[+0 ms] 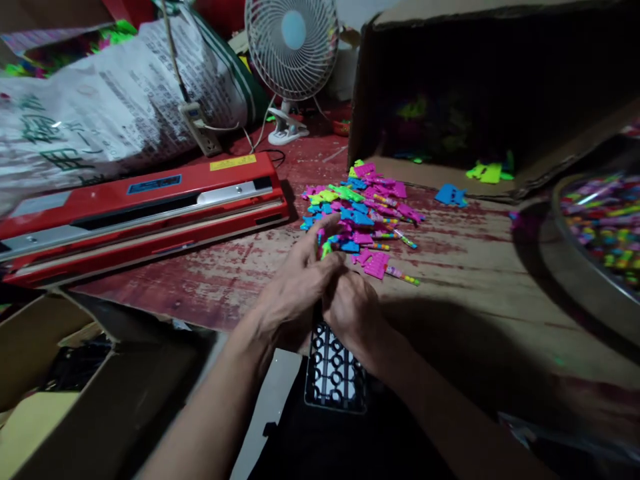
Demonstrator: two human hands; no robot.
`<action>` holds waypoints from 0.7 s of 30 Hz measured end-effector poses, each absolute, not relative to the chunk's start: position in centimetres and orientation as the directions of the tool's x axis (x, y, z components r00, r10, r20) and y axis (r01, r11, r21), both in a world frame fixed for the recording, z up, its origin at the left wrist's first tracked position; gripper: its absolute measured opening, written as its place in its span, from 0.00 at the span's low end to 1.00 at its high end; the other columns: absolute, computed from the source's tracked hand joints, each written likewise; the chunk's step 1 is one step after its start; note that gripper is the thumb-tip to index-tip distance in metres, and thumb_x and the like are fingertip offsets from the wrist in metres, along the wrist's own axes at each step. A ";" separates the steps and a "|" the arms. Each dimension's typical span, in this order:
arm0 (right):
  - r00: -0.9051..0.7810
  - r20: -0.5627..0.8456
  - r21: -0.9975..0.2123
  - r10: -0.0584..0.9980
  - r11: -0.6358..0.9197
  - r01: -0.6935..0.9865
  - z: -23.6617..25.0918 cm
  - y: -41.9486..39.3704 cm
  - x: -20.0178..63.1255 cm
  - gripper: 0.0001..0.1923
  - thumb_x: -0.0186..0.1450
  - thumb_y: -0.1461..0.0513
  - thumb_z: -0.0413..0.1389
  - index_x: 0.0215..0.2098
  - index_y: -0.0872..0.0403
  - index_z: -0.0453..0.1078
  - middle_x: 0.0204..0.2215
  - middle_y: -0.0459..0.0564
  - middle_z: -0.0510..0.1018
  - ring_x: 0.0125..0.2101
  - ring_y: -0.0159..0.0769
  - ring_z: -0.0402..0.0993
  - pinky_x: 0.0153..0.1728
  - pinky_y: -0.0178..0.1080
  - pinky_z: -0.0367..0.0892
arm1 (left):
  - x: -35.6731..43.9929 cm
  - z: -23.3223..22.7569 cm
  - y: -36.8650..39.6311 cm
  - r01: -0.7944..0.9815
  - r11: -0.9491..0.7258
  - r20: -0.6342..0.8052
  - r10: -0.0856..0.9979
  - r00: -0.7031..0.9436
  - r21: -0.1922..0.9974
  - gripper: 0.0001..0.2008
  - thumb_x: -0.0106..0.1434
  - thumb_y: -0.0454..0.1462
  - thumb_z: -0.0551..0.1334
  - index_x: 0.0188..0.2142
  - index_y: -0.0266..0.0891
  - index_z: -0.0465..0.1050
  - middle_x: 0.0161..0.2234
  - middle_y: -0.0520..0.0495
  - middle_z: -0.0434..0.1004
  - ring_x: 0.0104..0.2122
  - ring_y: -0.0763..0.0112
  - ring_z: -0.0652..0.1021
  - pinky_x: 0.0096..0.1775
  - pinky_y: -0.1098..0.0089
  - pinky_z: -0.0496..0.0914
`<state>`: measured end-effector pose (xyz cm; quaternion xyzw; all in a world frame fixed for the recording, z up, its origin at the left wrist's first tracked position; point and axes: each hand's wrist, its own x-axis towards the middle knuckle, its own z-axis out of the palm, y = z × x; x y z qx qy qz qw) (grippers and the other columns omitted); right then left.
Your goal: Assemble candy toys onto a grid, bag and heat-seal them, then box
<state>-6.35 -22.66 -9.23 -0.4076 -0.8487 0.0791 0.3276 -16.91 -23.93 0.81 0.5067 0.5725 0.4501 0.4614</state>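
Note:
My left hand (pixel 300 273) reaches to the near edge of the pile, its index finger extended and its other fingers curled round a few small bright plastic pieces (pixel 326 249). Against it presses my right hand (pixel 355 307), fingers folded in; whatever it grips is hidden. Just below both hands is a black plastic tray (pixel 335 367) with rows of round holes, its upper end covered by the hands. Beyond them lies a heap of pink, blue and green plastic pieces (pixel 360 207), several joined to clear tubes of coloured beads (pixel 403 276).
A red heat sealer (pixel 145 213) lies to the left, before a white woven sack (pixel 115 100) and a power strip (pixel 200 127). Behind stands a clip fan (pixel 293 47). An open cardboard box (pixel 435 175) and a round container (pixel 555 220) of bead tubes are on the right.

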 end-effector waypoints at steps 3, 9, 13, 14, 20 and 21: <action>-0.438 0.458 -0.438 0.774 0.624 0.646 -8.7 -22.6 -6.8 0.15 0.66 0.64 0.45 0.45 0.57 0.71 0.35 0.59 0.78 0.37 0.45 0.74 0.38 0.43 0.69 | -16.3 0.6 -23.9 0.190 0.057 -0.035 0.993 -0.114 0.980 0.24 0.60 0.33 0.57 0.57 0.40 0.65 0.54 0.45 0.72 0.50 0.61 0.74 0.53 0.61 0.69; -0.496 0.348 -0.576 0.796 0.599 0.557 -5.6 -22.5 -4.6 0.12 0.64 0.67 0.49 0.40 0.54 0.73 0.33 0.53 0.79 0.32 0.38 0.75 0.35 0.38 0.70 | -15.7 0.9 -24.1 0.178 0.051 -0.031 0.993 -0.114 0.983 0.27 0.57 0.31 0.56 0.57 0.37 0.61 0.51 0.42 0.73 0.43 0.68 0.77 0.43 0.69 0.72; -0.347 0.579 -0.508 0.738 0.659 0.555 -5.8 -21.9 0.6 0.14 0.68 0.63 0.48 0.48 0.52 0.71 0.43 0.52 0.78 0.43 0.38 0.74 0.44 0.39 0.69 | -16.0 0.5 -23.9 0.126 0.059 -0.049 0.995 -0.088 0.990 0.32 0.57 0.31 0.57 0.61 0.39 0.57 0.45 0.44 0.75 0.38 0.69 0.77 0.38 0.70 0.72; -0.308 0.580 -0.458 0.754 0.615 0.642 -6.3 -21.5 1.8 0.15 0.68 0.62 0.48 0.49 0.53 0.71 0.44 0.53 0.77 0.43 0.40 0.73 0.42 0.40 0.69 | -16.0 0.5 -23.8 0.137 0.073 -0.060 0.993 -0.098 0.988 0.32 0.57 0.32 0.58 0.62 0.40 0.56 0.44 0.45 0.76 0.38 0.69 0.77 0.38 0.69 0.72; -0.370 0.503 -0.149 0.781 0.500 0.853 -8.5 -19.8 4.8 0.11 0.68 0.61 0.49 0.35 0.55 0.73 0.31 0.54 0.72 0.33 0.41 0.67 0.33 0.40 0.62 | -15.2 1.6 -24.4 -0.005 0.080 -0.079 0.968 -0.237 0.997 0.27 0.65 0.46 0.58 0.61 0.40 0.58 0.58 0.40 0.67 0.55 0.59 0.71 0.52 0.63 0.70; -0.392 0.486 -0.175 0.781 0.526 0.832 -8.5 -20.0 4.9 0.12 0.68 0.61 0.49 0.31 0.54 0.72 0.29 0.52 0.70 0.32 0.40 0.67 0.33 0.40 0.62 | -15.3 1.7 -24.5 0.000 0.072 -0.069 0.963 -0.259 0.997 0.26 0.66 0.47 0.55 0.60 0.39 0.59 0.60 0.41 0.65 0.58 0.58 0.68 0.54 0.62 0.68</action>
